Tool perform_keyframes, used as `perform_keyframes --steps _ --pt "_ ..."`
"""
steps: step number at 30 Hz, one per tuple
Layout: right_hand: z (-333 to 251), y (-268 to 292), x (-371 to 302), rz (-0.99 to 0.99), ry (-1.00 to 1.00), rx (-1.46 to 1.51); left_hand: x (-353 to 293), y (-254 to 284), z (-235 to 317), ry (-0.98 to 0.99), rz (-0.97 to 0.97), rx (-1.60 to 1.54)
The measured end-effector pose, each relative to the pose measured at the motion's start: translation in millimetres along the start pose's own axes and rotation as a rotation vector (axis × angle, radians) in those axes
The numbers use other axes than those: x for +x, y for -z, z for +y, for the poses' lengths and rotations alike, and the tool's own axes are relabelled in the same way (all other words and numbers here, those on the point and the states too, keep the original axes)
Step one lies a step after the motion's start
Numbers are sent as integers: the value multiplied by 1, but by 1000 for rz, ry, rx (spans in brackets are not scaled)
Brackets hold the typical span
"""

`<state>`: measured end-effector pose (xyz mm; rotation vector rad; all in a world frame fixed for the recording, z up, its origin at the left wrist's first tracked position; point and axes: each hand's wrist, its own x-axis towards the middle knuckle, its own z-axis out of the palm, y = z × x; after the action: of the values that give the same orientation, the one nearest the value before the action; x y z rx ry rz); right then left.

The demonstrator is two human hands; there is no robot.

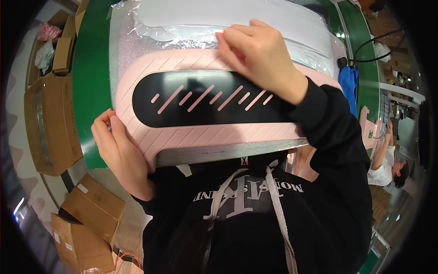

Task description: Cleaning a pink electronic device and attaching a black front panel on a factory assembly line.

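A long pink plastic panel [191,133] with rounded ends lies in front of me. Set into it is a glossy black oval [150,112] crossed by slanted pink bars. My left hand [114,141] holds the panel's left edge, thumb on its face and the other fingers curled at the rim. Over the panel's upper edge, right of its middle, my right hand [260,55] is closed with fingers bent in; anything inside them is hidden. Just beyond the panel lies a white part [219,16] wrapped in clear plastic film [173,36].
A green work surface [91,114] shows along the left. Several cardboard boxes [52,123] stand left of it. Blue cloth [348,89] and a black cable [365,43] are at the right. Another person [383,171] in white sits farther right, near pink parts [368,125].
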<state>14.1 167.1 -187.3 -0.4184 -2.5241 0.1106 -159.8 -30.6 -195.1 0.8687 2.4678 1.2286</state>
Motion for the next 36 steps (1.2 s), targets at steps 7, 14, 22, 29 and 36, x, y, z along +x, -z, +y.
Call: perform_keyframes --steps 7,14,22,29,36 --pt "-45 0 -12 20 44 -51 2 3 4 -133 -85 75" --pt "-104 11 -28 -241 117 271 8 4 3 -183 -165 123" --pt "-11 30 -35 -81 -411 -103 6 0 2 -223 -163 169" --pt "-97 -3 -36 -57 -185 -5 0 -5 0 -240 -153 132" --pt "-122 15 -60 34 -13 643 1 -1 9 -315 -100 99"
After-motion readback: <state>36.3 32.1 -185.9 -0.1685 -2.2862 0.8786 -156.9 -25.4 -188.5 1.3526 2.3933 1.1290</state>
